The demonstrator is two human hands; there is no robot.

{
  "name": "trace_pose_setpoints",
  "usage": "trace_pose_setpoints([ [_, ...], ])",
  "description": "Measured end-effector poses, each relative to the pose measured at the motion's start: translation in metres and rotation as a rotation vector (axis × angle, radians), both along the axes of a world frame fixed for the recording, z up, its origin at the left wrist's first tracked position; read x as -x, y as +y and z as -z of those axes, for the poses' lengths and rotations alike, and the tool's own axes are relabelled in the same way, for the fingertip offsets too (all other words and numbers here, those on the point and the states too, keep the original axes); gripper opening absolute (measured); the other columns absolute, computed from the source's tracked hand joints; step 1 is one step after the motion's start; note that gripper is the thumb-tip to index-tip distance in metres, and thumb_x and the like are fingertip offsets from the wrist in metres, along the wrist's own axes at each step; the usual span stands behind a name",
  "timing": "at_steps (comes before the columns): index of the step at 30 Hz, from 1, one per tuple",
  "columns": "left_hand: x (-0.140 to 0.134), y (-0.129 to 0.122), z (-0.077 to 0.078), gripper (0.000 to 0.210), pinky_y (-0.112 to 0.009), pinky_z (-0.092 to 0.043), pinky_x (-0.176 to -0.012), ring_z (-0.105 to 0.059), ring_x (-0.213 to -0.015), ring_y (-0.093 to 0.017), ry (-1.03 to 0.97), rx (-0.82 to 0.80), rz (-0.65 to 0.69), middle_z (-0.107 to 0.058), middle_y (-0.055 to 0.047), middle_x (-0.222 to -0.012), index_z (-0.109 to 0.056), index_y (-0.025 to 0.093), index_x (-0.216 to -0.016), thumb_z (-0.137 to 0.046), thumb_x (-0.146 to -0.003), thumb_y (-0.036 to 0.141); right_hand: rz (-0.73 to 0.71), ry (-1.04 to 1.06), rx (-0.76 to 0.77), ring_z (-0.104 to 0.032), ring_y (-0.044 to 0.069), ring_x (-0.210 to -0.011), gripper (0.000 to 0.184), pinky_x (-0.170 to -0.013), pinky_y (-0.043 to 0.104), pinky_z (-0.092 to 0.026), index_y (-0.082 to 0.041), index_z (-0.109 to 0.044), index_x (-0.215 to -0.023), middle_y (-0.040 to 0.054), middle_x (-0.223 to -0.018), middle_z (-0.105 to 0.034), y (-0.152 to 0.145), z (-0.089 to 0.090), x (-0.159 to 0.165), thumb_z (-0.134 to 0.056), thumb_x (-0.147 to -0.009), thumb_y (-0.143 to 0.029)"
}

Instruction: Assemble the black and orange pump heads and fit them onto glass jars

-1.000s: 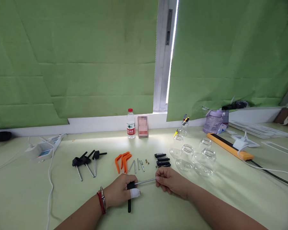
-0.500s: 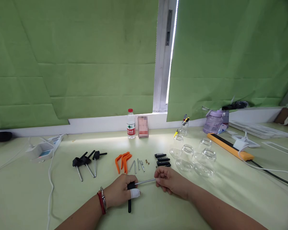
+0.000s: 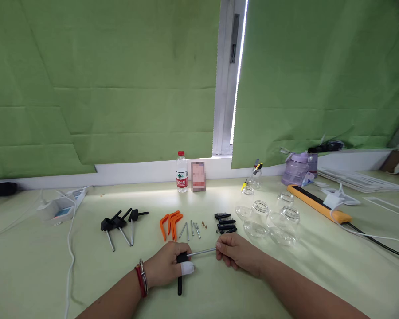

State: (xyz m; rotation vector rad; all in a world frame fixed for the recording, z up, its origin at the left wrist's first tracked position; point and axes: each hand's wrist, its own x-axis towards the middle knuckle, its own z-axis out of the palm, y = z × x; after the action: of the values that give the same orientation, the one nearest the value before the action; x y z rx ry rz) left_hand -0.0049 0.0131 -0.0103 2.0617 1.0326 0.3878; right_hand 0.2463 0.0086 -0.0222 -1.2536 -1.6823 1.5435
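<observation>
My left hand [image 3: 164,266], a white wrap on its thumb, is closed around the black head of a black-handled tool with a metal rod [image 3: 201,252]. The tool's handle points down toward me and its rod reaches to the right. My right hand [image 3: 237,253] pinches the rod's far tip; whether anything small sits there is hidden by the fingers. Just beyond my hands lie curved orange pieces [image 3: 174,223], several metal pins [image 3: 187,231] and tiny brown bits [image 3: 204,225]. Black bit holders [image 3: 225,220] are stacked in a row behind my right hand.
Three similar black tools [image 3: 119,223] lie to the left, near a white cable [image 3: 69,248] and a power strip [image 3: 63,210]. Clear jars [image 3: 259,217] stand at right, beside an orange-and-black bar [image 3: 319,204]. A water bottle [image 3: 182,173] stands at the back.
My right hand has shifted very slightly to the right at the rod's tip. My left hand and the tool hold still.
</observation>
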Motion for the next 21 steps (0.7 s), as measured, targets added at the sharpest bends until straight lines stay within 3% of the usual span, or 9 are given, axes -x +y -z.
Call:
trace_pose_setpoints([
  [7,0.001,0.0,0.001,0.021,-0.02,-0.031,-0.052,-0.037,-0.059,-0.01,-0.002,-0.018,0.006,-0.043,0.005,-0.064,-0.055,0.017,-0.076,-0.059,-0.075,0.037,-0.024,0.106,0.015,-0.044,0.005,-0.049,0.021,-0.04,0.016,-0.03,-0.02,-0.05,-0.092,-0.0008,-0.075,-0.059,0.004,0.008,-0.004,-0.057,-0.078,-0.035],
  [13,0.001,0.0,0.002,0.019,-0.02,-0.03,-0.052,-0.037,-0.058,-0.01,0.001,-0.017,0.008,-0.042,0.005,-0.063,-0.055,0.017,-0.076,-0.06,-0.075,0.036,-0.038,0.102,0.004,-0.044,0.005,-0.049,0.015,-0.039,0.016,-0.029,-0.019,-0.051,-0.085,-0.0005,-0.074,-0.059,0.005,0.011,-0.004,-0.056,-0.079,-0.032],
  [21,0.002,0.0,0.001,0.019,-0.02,-0.03,-0.053,-0.037,-0.059,-0.01,0.0,-0.023,0.011,-0.043,0.005,-0.064,-0.055,0.017,-0.076,-0.06,-0.075,0.035,-0.015,0.043,-0.008,-0.039,0.005,-0.045,0.025,-0.038,0.017,-0.03,-0.017,-0.052,-0.074,-0.0012,-0.065,-0.056,0.003,0.005,-0.001,-0.051,-0.082,-0.04],
])
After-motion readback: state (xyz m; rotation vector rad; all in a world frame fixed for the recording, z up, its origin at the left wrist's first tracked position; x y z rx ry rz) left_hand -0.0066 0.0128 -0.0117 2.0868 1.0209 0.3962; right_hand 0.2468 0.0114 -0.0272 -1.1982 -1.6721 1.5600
